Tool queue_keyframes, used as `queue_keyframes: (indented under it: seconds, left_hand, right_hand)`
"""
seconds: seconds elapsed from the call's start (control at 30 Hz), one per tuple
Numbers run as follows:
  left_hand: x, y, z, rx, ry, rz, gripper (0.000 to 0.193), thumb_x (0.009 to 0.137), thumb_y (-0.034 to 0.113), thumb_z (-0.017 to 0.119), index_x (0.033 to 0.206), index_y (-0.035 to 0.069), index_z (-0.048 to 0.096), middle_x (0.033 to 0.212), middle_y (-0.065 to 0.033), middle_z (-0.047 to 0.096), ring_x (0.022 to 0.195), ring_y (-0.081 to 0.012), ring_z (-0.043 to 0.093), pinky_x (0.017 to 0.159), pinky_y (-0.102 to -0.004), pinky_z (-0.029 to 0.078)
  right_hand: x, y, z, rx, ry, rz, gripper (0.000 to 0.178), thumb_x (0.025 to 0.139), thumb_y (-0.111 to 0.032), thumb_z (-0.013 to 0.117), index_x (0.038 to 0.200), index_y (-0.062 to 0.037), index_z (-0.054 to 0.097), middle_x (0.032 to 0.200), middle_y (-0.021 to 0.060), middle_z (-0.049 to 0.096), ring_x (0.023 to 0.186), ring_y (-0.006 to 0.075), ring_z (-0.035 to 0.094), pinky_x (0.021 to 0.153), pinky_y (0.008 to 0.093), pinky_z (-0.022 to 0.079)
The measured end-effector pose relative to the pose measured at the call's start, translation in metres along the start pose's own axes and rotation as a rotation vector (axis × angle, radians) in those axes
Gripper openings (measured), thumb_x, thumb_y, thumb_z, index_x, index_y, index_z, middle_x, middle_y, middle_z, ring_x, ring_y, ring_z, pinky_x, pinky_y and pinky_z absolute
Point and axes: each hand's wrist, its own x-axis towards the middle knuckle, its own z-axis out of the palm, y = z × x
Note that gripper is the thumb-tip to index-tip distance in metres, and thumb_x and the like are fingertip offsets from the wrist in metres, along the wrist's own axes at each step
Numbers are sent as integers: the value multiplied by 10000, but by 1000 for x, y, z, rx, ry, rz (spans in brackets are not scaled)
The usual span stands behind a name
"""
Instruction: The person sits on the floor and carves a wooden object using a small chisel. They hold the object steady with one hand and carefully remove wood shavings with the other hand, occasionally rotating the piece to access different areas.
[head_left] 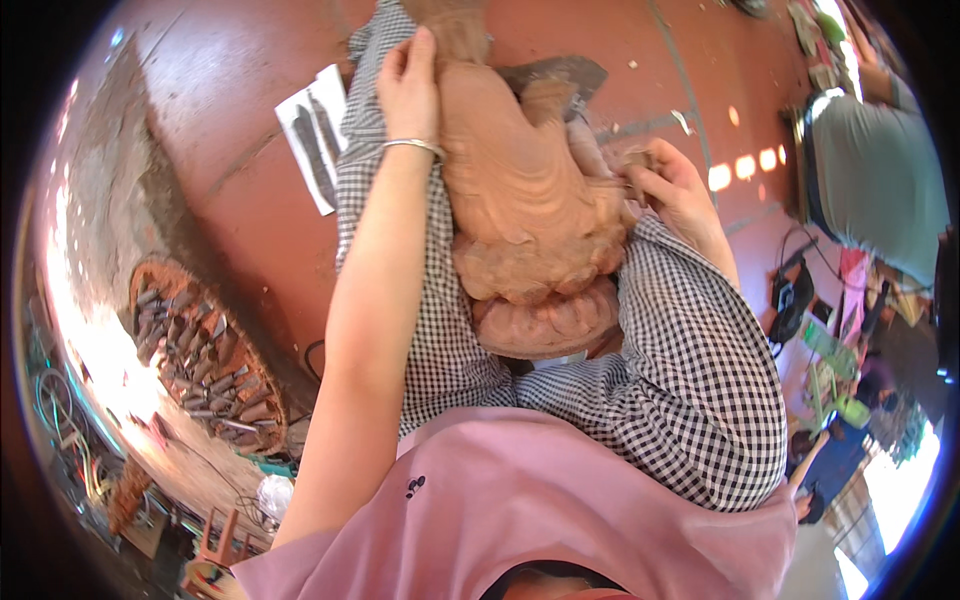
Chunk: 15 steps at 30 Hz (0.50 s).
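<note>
A reddish-brown carved statue [520, 180], apparently wooden, lies lengthwise between my checked trouser legs. Flowing folds cover its middle, and a lumpy, rounded base [550, 318] points toward me. My left hand [408, 90] is closed against the statue's far left side, near its upper end. At the statue's right edge, my right hand [680, 190] pinches a small brown folded piece [632, 165]. That piece is blurred, so its material is hard to make out. The far end of the statue is blurred and partly cut off by the picture's edge.
Left of my leg, a white sheet [305, 135] carries dark long tools. A round basket [205, 355] full of chisel-like tools rests on a large timber [110, 200]. A person in a grey-green garment [875, 180] sits at right. Red tiles [260, 210] cover the floor.
</note>
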Motion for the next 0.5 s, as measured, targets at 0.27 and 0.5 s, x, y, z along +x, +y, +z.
queue_keyframes:
  seconds: [0.27, 0.5]
  left_hand:
    - [-36, 45, -23, 48, 44, 191, 213, 919, 116, 657, 1074, -31, 665, 991, -82, 700, 916, -128, 638, 800, -256, 514]
    - [-18, 14, -166, 807, 326, -11, 271, 827, 283, 689, 848, 14, 717, 804, -146, 727, 780, -260, 716, 749, -383, 560]
  right_hand:
    - [4, 80, -70, 101, 312, -14, 287, 945, -97, 578, 1218, -16, 546, 906, 89, 625, 754, 176, 645, 697, 302, 559]
    - [-30, 2, -68, -82, 362, -220, 248, 944, -74, 557, 1185, -24, 589, 911, 39, 641, 737, 120, 610, 693, 245, 512]
